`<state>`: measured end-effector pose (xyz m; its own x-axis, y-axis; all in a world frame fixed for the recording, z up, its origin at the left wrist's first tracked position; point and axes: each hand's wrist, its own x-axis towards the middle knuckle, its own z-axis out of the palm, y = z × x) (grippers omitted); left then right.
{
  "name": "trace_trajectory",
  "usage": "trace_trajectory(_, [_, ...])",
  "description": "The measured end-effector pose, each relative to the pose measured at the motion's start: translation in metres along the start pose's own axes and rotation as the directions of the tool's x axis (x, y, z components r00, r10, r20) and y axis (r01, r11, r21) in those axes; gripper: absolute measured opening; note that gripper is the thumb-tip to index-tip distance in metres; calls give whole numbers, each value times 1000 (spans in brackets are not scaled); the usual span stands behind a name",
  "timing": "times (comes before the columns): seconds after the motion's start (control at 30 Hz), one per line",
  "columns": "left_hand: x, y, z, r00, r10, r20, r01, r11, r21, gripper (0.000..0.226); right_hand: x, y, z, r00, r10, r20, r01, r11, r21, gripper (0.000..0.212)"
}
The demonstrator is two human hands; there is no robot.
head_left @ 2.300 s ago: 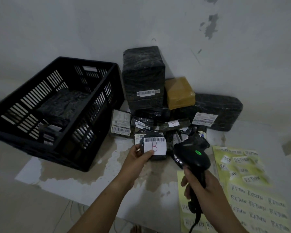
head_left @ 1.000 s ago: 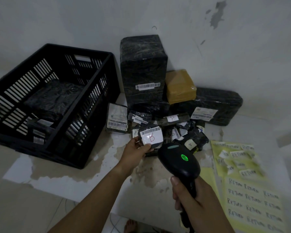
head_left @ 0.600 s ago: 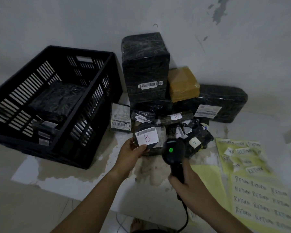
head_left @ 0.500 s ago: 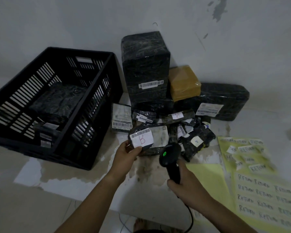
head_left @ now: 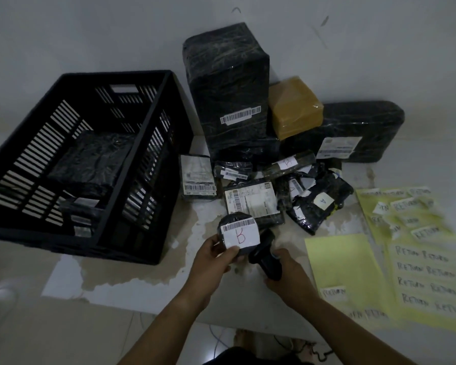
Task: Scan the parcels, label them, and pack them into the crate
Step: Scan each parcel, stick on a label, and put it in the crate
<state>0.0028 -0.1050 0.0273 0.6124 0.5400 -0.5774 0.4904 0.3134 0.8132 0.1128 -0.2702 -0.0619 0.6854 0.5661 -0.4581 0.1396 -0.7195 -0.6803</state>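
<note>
The left hand (head_left: pixel 213 260) grasps a small round parcel (head_left: pixel 238 237) in glossy black wrap, thumb and fingers (head_left: pixel 231 251) pinching its lower edge just above the surface (head_left: pixel 153 283), a pale top with stained, peeling patches. Its white label carries a barcode and a red "B". The right hand (head_left: pixel 291 276) is clenched round the handle of a matte black scanner (head_left: pixel 266 256), whose head is partly hidden behind the parcel. To the left stands a slatted black plastic crate (head_left: pixel 116 74) holding wrapped parcels (head_left: pixel 90 159). Behind are a tall black-wrapped box (head_left: pixel 227 83), a brown-taped box (head_left: pixel 295 111), a long black parcel (head_left: pixel 363 122) and small packets. Yellow sheets (head_left: pixel 432 275) marked "RETURN" lie to the right.
</note>
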Motion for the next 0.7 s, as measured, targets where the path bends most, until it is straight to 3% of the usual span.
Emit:
trace_trajectory(0.17, [0, -4, -7, 999, -12, 44, 10, 999, 48, 34, -2, 4, 23, 998, -34, -58, 34, 999, -4, 57])
trace_trajectory(0.53, [-8, -6, 1, 990, -7, 139, -9, 993, 118, 32, -29, 18, 23, 985, -82, -153, 72, 995, -67, 77])
trace_trajectory(0.7, [-13, -12, 15, 982, -33, 188, 8, 992, 129, 38, -60, 45, -10, 945, -137, -298, 118, 990, -82, 59])
